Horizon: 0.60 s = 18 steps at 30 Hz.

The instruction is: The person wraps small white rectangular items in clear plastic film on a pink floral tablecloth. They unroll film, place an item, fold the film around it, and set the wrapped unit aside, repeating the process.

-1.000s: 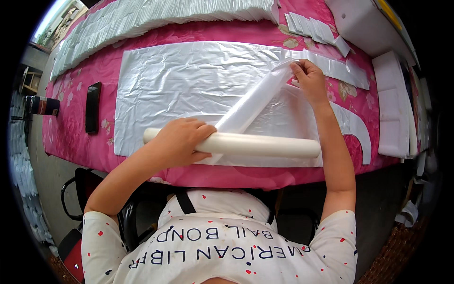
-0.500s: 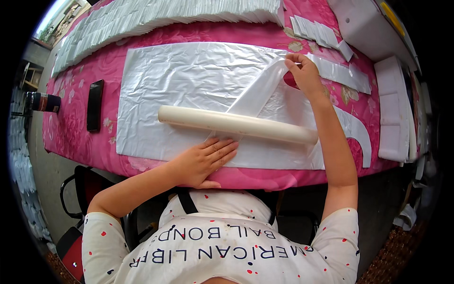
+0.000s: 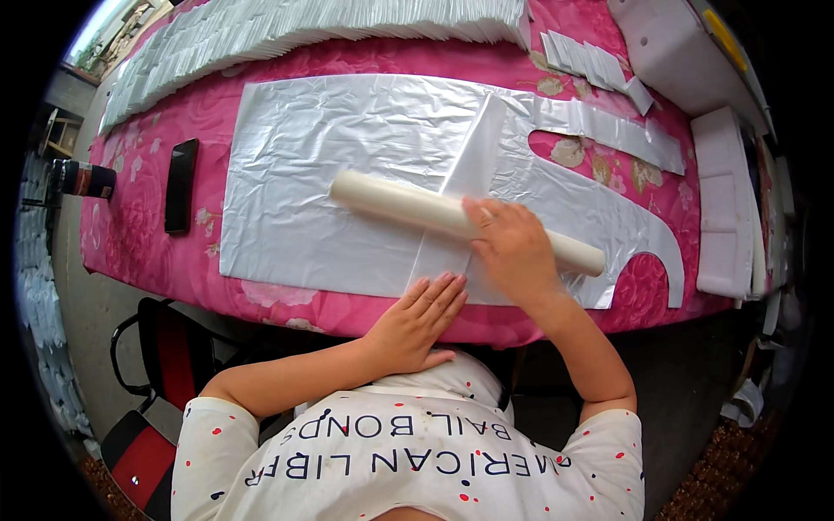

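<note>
A sheet of thin white plastic film (image 3: pixel 330 130), apron-like in shape with curved cut-outs and strips at its right end, lies spread on the table. A folded flap (image 3: pixel 479 143) of the film crosses its middle. Over that flap, slanting down to the right, rests a long off-white tube (image 3: pixel 391 193). My right hand (image 3: pixel 512 247), slightly blurred, is closed over the tube right of its middle. Flat on the film's near edge, fingers stretched out, my left hand (image 3: pixel 413 326) presses below the tube, touching the lower end of the fold.
The table has a pink floral cloth (image 3: pixel 130 252). Long rows of folded white packets (image 3: pixel 321 22) line its far side, with a smaller row (image 3: pixel 586 61) at the far right. A black phone (image 3: pixel 181 187) and a dark jar (image 3: pixel 84 179) are at left; white foam boxes (image 3: pixel 723 200) stand at right.
My right hand has left the raised film corner and come down onto the tube. The tube has shifted right and tilted a little more. The flap now lies down. My left hand has slid right.
</note>
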{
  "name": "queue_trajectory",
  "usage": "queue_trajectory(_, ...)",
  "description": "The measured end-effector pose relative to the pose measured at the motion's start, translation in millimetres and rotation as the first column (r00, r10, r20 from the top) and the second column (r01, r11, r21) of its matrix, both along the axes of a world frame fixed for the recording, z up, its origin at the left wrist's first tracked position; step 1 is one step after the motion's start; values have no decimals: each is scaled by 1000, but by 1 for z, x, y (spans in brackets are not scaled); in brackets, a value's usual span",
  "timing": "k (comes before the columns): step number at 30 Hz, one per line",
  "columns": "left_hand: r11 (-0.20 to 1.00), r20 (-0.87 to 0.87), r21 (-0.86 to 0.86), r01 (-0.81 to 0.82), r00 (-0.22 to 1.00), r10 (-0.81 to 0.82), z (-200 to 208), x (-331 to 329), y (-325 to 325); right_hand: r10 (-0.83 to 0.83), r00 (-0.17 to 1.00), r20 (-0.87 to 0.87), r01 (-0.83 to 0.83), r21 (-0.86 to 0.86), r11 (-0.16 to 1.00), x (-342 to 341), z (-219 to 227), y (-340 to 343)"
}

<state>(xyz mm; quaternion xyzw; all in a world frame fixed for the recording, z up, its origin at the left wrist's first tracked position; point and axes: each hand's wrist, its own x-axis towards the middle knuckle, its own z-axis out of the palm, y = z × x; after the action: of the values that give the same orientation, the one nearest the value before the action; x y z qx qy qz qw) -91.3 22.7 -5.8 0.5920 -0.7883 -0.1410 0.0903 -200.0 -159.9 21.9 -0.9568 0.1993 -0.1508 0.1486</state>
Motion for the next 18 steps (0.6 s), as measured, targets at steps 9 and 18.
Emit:
queue_trajectory(9, 979, -212, -49, 198, 956, -204, 12, 37, -12, -434, 898, 75, 439, -75, 896, -70, -1, -90)
queue_trajectory(18, 986, 131, -96, 135, 984, -122, -2, 7, -2, 165, 984, 68, -169, 53, 984, -16, 8, 20)
